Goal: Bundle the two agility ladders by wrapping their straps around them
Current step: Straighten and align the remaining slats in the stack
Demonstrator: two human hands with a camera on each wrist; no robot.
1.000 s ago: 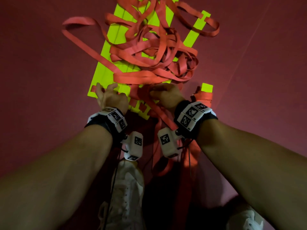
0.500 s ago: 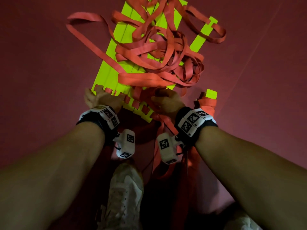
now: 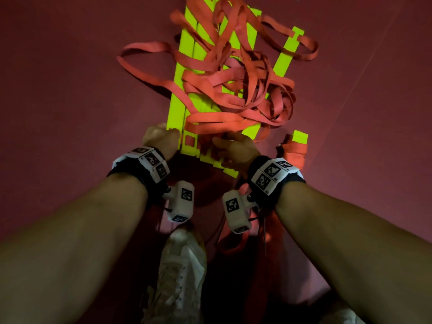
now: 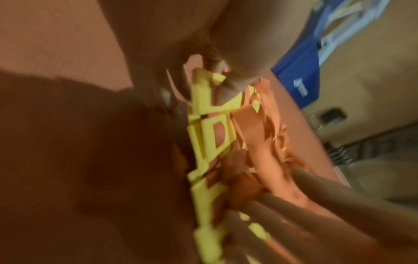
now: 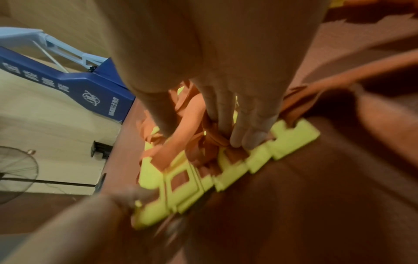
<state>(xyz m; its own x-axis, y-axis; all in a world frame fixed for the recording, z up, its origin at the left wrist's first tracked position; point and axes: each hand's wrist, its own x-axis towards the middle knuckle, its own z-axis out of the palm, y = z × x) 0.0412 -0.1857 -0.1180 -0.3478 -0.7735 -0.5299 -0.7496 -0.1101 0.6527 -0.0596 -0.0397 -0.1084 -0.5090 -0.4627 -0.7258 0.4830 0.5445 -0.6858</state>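
Observation:
A stack of neon-yellow ladder rungs (image 3: 184,106) lies on the floor and points away from me. A loose tangle of orange straps (image 3: 240,94) covers it. My left hand (image 3: 161,133) grips the near left corner of the stack; in the left wrist view its fingers (image 4: 221,75) pinch a rung end (image 4: 203,92). My right hand (image 3: 225,142) holds bunched straps down on the near rung ends (image 5: 294,137), with fingers (image 5: 239,125) on one side and the thumb on the other. A second, strap-wrapped bundle (image 3: 293,149) lies to the right.
The floor is a dark red mat (image 3: 81,101). My white shoe (image 3: 180,265) stands just behind the hands, and a strap loop (image 3: 233,246) trails beside it. A blue stand base (image 5: 90,89) and a fan (image 5: 16,169) stand beyond the mat's edge.
The rung stack has swung round and now points straighter away from me. My left hand slid from the top of the rungs to their near left corner. The right hand stayed on the straps.

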